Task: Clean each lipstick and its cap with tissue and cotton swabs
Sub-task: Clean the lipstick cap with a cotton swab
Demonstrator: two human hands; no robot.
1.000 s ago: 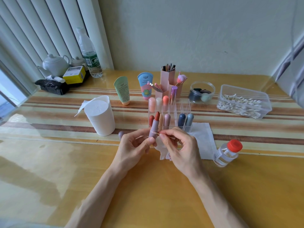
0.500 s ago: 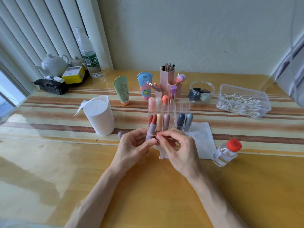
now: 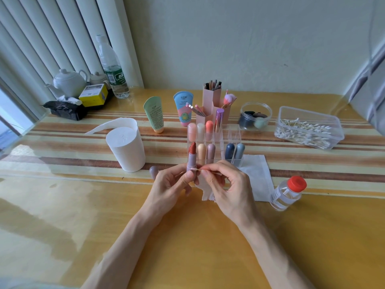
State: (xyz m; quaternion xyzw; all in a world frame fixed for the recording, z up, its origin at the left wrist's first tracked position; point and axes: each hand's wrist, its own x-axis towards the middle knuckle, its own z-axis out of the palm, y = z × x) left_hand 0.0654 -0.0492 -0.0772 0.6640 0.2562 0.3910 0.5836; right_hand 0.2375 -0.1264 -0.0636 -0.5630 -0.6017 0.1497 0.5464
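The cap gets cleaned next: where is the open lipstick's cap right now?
In the head view, the mauve cap sits on the table just left of the left hand holding the lipstick, close to the foot of the tissue roll.

Cotton swab [image 3: 216, 173] against uncapped lipstick [image 3: 191, 160]

Glossy wooden table [image 3: 208, 247], clear plastic organizer [image 3: 234, 134].
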